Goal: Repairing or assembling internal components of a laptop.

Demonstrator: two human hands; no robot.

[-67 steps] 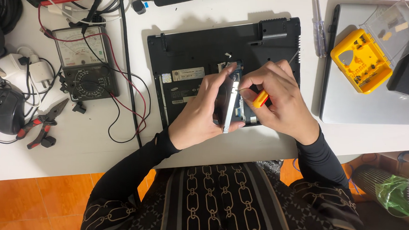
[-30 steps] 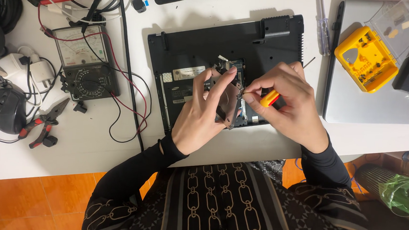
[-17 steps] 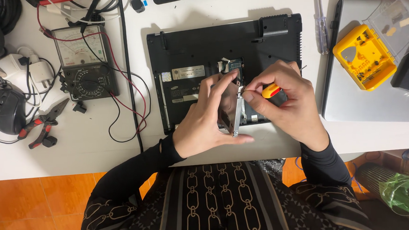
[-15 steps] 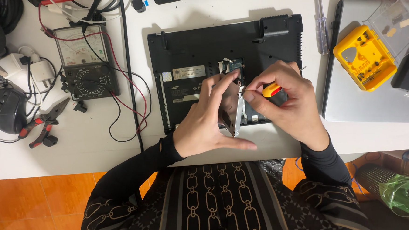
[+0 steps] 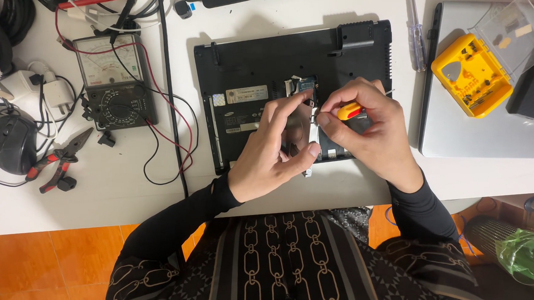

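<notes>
A black laptop (image 5: pixel 247 64) lies upside down on the white table, its bottom bay uncovered. My left hand (image 5: pixel 276 147) grips a small flat drive in a metal bracket (image 5: pixel 311 134), held on edge just above the laptop's front half. My right hand (image 5: pixel 371 128) pinches a small screwdriver with a yellow and red handle (image 5: pixel 349 110), its tip against the bracket's upper end. The fingers of both hands meet at the bracket and hide most of it.
An analogue multimeter (image 5: pixel 115 81) with red and black leads sits to the left, with red-handled pliers (image 5: pixel 56 163) nearer the table edge. A yellow bit case (image 5: pixel 472 72) with an open clear lid rests on a silver laptop (image 5: pixel 487 131) on the right. Another screwdriver (image 5: pixel 416 33) lies beside it.
The drive stays upright in my left hand throughout. My right hand with the screwdriver has shifted slightly along its top edge; the view has drifted a little.
</notes>
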